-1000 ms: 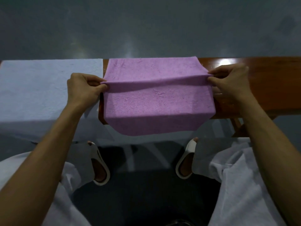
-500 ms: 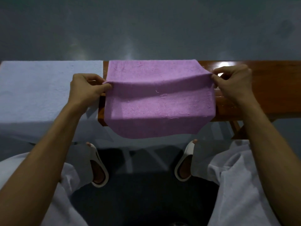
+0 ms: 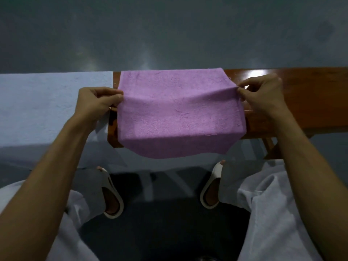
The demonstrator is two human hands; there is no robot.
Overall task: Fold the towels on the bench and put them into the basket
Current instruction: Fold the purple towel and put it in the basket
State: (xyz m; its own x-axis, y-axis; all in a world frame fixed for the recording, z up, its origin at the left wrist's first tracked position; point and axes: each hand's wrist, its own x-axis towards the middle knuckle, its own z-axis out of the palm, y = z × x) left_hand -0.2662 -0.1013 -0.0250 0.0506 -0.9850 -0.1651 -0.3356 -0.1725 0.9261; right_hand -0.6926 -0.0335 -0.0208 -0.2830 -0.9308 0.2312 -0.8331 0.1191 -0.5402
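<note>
Left hand (image 3: 96, 102): fingers curled, thumb on top, pinching the left edge of the purple towel (image 3: 178, 113) about halfway along. Right hand (image 3: 263, 95): matching pinch on the right edge, thumb and forefinger closed on the cloth, other fingers curled behind. Both pinch points lifted slightly off the surface. Shallow ridge of cloth sagging between them, lowest near the middle.

Purple towel: spread across the wooden desk (image 3: 310, 102). Far edge flat, roughly in line with the far rim. Near part draped over the near rim and hanging free, lower hem wavy.

Pale blue towel (image 3: 47, 106): flat on the desk just left of the purple one, with a narrow strip of bare wood between the two. Near part likewise hanging over the edge.

Below the desk: white trousers (image 3: 273, 213) and white sandals (image 3: 113, 196) on dark ground. Beyond the desk: grey floor (image 3: 169, 34), faint light reflections on it.
</note>
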